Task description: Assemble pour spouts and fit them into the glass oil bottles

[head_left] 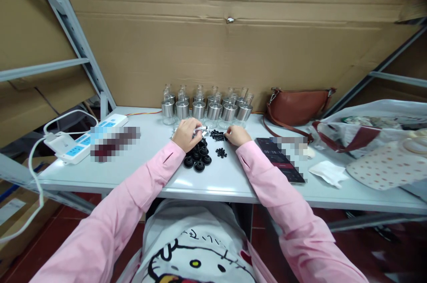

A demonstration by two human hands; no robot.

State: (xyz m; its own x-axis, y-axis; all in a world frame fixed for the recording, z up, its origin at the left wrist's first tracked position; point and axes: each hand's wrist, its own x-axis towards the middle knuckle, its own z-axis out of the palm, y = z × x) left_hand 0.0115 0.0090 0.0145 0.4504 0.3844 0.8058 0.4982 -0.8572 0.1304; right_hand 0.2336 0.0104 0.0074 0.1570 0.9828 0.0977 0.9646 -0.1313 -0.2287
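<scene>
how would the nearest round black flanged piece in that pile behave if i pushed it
The round black flanged piece would probably slide, since the white tabletop looks smooth and glossy. Pushed into the pile, it would likely nudge its close-packed neighbours. Its circular outline suggests it might roll if stood on edge.

The head-worn camera, the only view, looks forward and down over the near side of the table [213, 183], taking in the left hand [187, 135], the right hand [238, 136] and, farther off, the cardboard [233, 56].
</scene>
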